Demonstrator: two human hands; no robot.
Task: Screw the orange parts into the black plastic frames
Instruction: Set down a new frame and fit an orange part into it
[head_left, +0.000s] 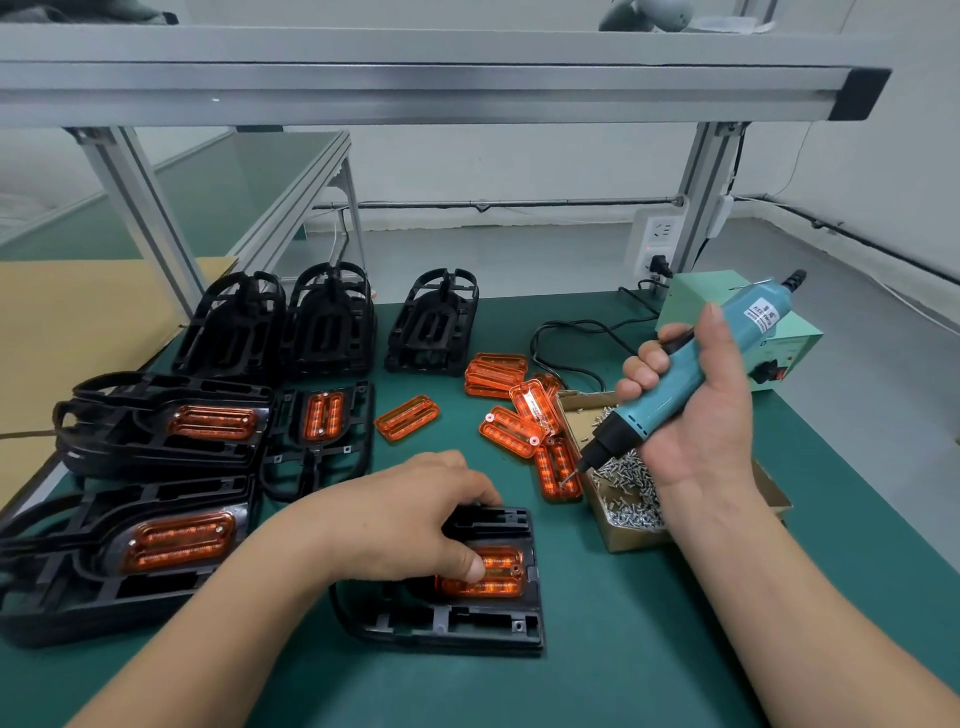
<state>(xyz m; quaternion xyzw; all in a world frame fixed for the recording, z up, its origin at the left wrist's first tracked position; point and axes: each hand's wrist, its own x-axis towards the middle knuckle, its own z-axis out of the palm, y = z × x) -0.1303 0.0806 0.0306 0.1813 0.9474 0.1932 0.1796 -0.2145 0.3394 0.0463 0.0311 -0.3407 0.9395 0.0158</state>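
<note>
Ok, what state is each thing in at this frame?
Left hand: holding the near black frame, thumb on its orange part.
Right hand: gripping the screwdriver, tip by the screw box.
Screw box: open, holds screws.
Loose orange parts: lying unmounted on the mat.
Left frames: orange pieces seated.

An orange part (501, 584) sits in the near black frame (452, 623), loose orange parts (511, 431) scattered behind.

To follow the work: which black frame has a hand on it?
The frame nearest the person, lying alone in the middle: the left hand holds it, thumb on its orange part. The other frames lie untouched further left.
</note>
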